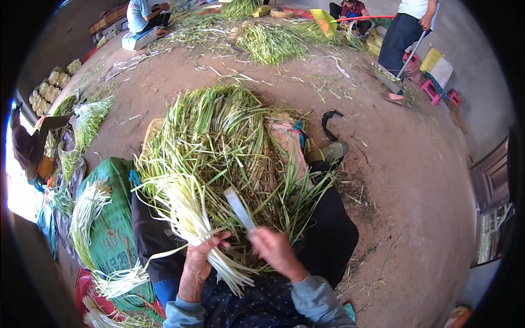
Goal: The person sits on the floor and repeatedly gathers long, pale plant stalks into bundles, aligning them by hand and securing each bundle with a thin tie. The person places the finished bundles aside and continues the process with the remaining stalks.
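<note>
My left hand [204,251] is closed around a bundle of pale yellow-white leafy stalks [186,209]; their white ends point down towards my lap and the leaves fan up to the left. In my right hand [274,248] is a flat, light grey metal blade [239,208], its handle hidden by the fingers. The blade points up and left, just right of the bundle. Before me lies a large heap of green leafy stalks [221,135], with browned stems in the middle, between my dark-trousered legs.
A green woven sack [112,229] with pale bundles [86,221] on it lies at my left. A shoe [330,151] shows beyond my right knee. Further off are a green pile [270,43], a yellow broom [325,22], pink stools [430,91] and several people.
</note>
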Available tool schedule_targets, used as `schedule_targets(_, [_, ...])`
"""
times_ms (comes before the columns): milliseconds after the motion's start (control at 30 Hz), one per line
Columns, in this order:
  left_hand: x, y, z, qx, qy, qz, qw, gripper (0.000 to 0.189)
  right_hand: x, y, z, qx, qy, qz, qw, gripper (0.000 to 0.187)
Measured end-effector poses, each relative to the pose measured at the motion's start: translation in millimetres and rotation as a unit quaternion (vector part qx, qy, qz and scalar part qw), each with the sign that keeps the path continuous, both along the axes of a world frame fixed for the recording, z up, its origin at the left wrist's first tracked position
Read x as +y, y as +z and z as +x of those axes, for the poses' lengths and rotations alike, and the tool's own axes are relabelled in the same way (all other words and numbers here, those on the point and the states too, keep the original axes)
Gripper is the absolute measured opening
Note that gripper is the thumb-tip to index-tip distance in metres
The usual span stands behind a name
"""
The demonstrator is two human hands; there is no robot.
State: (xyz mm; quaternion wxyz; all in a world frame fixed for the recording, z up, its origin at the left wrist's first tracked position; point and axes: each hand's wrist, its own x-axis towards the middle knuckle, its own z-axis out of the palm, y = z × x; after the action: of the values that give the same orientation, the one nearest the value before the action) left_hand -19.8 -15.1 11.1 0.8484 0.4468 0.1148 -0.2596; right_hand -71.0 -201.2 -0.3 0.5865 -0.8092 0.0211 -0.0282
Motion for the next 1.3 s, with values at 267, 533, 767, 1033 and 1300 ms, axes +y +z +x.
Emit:
schedule_targets(267, [6, -5, 2, -0.004, 0.031, 0.047, 0.998, 0.031, 33, -18, -6, -0.011, 0.099, -0.021, 0.995, 0.016])
schedule_targets(533, [29, 4, 18, 0.009, 0.071, -0.048, 0.996, 0.022, -45, 3, -47, 0.211, -0.107, 0.295, 0.926, 0.016])
schedule_targets(767, [47, 6, 20, -0.007, 0.074, -0.122, 0.99, 0.018, -159, -40, -77, -0.198, -0.333, 0.49, 0.781, 0.021])
schedule_targets(1033, [42, 2, 2, 0.015, 0.015, -0.143, 0.989, 0.022, 26, 6, 27, -0.111, 0.0, -0.146, 0.983, 0.039])
schedule_targets(1300, [59, 26, -11, -0.037, 0.028, -0.187, 0.981, 0.041, 77, -77, 37, -0.014, 0.156, -0.289, 0.944, 0.013])
